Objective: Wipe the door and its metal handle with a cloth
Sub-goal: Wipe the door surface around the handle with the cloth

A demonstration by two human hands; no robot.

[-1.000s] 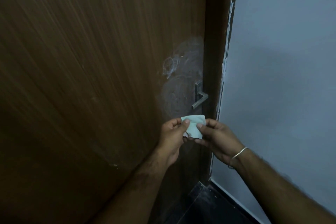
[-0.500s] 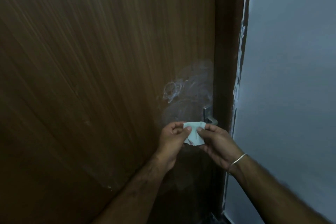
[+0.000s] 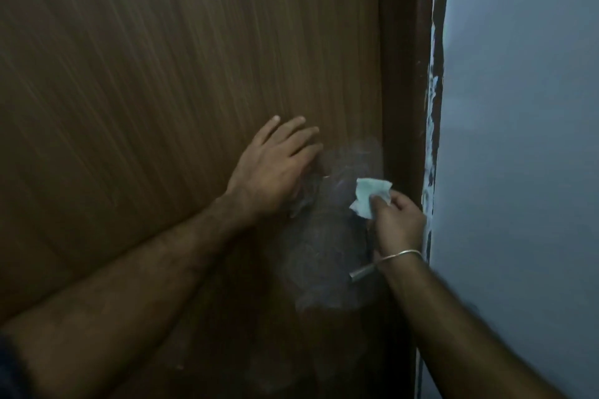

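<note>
Brown door: left hand flat, splayed; right hand pinches cloth, pointing up.

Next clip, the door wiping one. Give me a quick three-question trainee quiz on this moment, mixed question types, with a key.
1. True or false: the left hand holds the cloth.
2. Multiple choice: where does the metal handle show in the picture? A) above the cloth B) below the right hand, by the wrist C) under the left palm
3. Fill in: the whitish smears lie on the door close to its ____ edge.

Key: 1 false, the right hand pinches the cloth while the left lies flat on the door. 2 B. 3 right, beside the frame.
</note>
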